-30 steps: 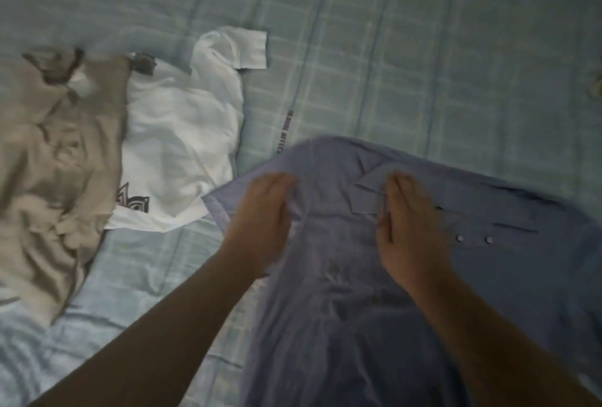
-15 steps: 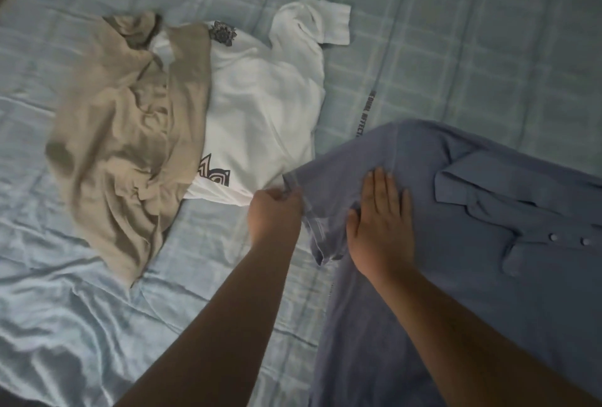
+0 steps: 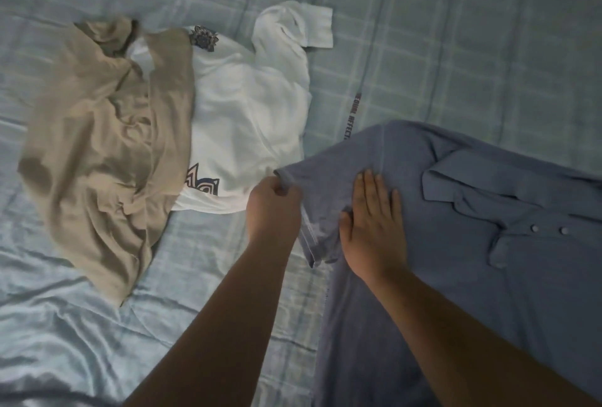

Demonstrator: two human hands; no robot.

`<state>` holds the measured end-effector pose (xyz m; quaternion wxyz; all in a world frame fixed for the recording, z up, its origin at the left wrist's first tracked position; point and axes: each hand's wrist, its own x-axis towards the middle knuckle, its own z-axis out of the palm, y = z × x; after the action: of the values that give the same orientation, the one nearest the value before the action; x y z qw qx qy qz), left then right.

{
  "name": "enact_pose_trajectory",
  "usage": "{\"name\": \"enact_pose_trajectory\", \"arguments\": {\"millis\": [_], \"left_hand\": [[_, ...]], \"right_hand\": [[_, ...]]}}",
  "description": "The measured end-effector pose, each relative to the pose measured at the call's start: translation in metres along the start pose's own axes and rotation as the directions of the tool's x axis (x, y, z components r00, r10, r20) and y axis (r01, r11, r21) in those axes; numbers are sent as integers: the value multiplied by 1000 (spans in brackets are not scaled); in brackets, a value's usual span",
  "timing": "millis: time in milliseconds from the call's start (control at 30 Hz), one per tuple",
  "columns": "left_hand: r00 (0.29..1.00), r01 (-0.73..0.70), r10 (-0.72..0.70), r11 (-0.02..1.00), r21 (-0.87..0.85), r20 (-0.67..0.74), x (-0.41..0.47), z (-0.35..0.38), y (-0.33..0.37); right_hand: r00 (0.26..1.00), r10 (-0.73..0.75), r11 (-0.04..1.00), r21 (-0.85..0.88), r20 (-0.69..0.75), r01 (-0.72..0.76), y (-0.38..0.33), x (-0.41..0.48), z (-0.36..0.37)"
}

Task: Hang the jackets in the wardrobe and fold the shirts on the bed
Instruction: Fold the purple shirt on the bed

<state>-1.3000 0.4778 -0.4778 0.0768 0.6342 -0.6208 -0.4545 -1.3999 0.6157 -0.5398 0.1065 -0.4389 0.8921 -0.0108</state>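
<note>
A blue polo shirt (image 3: 488, 269) lies front up on the bed, collar and two buttons at the right. My left hand (image 3: 272, 208) pinches the edge of its left sleeve (image 3: 325, 178). Flat on the cloth near the shoulder rests my right hand (image 3: 373, 227), fingers spread. A white T-shirt (image 3: 247, 126) with a dark print lies crumpled to the left, one sleeve sticking up. A beige shirt (image 3: 104, 146) lies bunched over the white one's left side.
The bed (image 3: 456, 32) is covered by a pale blue checked sheet with a printed strip of letters (image 3: 351, 116). At the lower left the sheet (image 3: 65, 325) is wrinkled and shiny. No wardrobe or jacket shows.
Both hands slid left from the collar to the sleeve. The left hand closed on the sleeve edge, the right one flattened on the shoulder. My view swung left, showing more of the beige shirt.
</note>
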Motion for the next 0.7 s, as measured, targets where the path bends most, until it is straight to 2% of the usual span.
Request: {"name": "enact_pose_trajectory", "arguments": {"millis": [67, 133, 200, 300, 367, 433, 533, 633, 700], "left_hand": [[983, -177, 179, 982, 63, -36, -5, -2, 6], [955, -293, 296, 949, 115, -5, -9, -2, 6], [949, -313, 313, 940, 136, 24, -10, 1, -2], [964, -262, 265, 957, 121, -5, -8, 7, -11], [969, -243, 247, 966, 93, -30, -11, 10, -7], [958, -287, 288, 956, 52, -11, -19, 13, 6], [907, -409, 400, 910, 61, 130, -43, 27, 31], [834, -520, 461, 842, 148, 304, -72, 58, 51], [790, -566, 452, 797, 210, 415, -89, 87, 55]], "right_hand": [[1000, 5, 1000, 7, 4, -5, 0, 1, -1], [1000, 6, 1000, -3, 10, -6, 0, 1, 0], [1000, 8, 1000, -7, 12, -8, 0, 2, 2], [1000, 5, 1000, 5, 16, -5, 1, 2, 4], [1000, -11, 999, 41, 28, 9, 4, 2, 1], [998, -52, 992, 113, 31, 48, 11, 0, -7], [999, -33, 977, 209, -5, 33, 36, -10, -27], [996, 69, 976, 210, -49, -57, 76, -29, -43], [994, 90, 978, 196, -61, -76, 102, -41, -48]]}}
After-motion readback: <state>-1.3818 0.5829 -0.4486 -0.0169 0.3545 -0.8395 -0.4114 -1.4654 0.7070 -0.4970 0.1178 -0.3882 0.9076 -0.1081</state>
